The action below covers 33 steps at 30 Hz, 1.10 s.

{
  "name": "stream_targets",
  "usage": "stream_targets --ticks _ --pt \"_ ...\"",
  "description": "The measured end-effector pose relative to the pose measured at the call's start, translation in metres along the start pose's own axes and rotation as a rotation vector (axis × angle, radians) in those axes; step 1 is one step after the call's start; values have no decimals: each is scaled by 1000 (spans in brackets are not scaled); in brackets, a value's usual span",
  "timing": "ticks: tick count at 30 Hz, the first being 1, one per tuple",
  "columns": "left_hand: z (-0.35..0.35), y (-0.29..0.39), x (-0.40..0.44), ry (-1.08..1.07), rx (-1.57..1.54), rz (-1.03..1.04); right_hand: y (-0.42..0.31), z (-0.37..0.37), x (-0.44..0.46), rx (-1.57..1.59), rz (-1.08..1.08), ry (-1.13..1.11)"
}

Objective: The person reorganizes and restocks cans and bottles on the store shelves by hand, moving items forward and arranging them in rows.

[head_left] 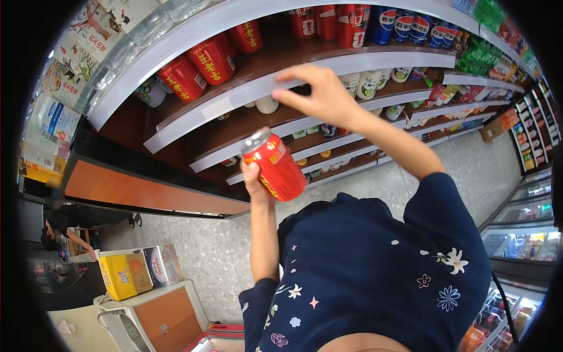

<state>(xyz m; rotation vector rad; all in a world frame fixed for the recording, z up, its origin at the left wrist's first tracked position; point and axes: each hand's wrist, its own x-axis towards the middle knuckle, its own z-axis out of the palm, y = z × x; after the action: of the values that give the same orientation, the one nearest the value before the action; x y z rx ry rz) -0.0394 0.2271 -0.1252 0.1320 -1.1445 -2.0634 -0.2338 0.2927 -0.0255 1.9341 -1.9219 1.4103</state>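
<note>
My left hand (254, 183) is wrapped round a red drink can (282, 170) with a silver top and yellow lettering, held tilted before the shelves. Higher up, my right hand (326, 97) is raised with thumb and fingers apart and nothing between them. It appears in front of the white shelf edge (258, 91); whether it touches the edge I cannot tell. Behind that edge, red cans with yellow characters (212, 60) stand on the brown shelf, with more red cans (353, 26) further right.
Blue cans (403, 26) and green bottles (481, 58) line the shelves to the right. White bottles (369, 84) stand one level down. At lower left, a person (64, 226) is near a yellow box (117, 277) on a counter. Glass-fronted fridges (519, 243) are at right.
</note>
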Motion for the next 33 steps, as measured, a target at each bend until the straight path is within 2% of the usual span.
stream_targets --ticks 2,4,5,6,9,10,12,14,15,18,21,23,28,33 --pt "23 24 18 32 145 210 -22 -14 -22 308 243 -154" --pt "19 30 41 -1 356 377 -20 -13 -33 366 67 -172" --pt "31 38 49 -23 429 386 -22 -14 -33 327 47 -154" --pt "42 41 57 -37 516 486 -25 -14 -33 288 29 -135" --pt "76 49 73 -103 611 513 -24 -22 -22 320 81 -36" --pt "79 49 79 -117 587 489 -20 -25 -15 278 19 41" --pt "71 48 96 -114 799 637 -10 -29 -5 256 19 133" --pt "59 56 111 -20 1224 947 7 -31 9 156 -4 132" --pt "55 55 115 78 1259 985 15 -27 16 156 -10 148" --pt "31 46 128 322 1493 1017 34 -14 36 203 18 103" --pt "12 39 142 453 1486 994 45 -3 51 258 81 67" --pt "4 42 149 515 1554 1052 43 1 62 230 115 69" --pt "-15 47 157 589 1747 1074 48 13 90 124 44 59" --pt "-22 51 161 575 1689 951 61 26 103 20 95 86"
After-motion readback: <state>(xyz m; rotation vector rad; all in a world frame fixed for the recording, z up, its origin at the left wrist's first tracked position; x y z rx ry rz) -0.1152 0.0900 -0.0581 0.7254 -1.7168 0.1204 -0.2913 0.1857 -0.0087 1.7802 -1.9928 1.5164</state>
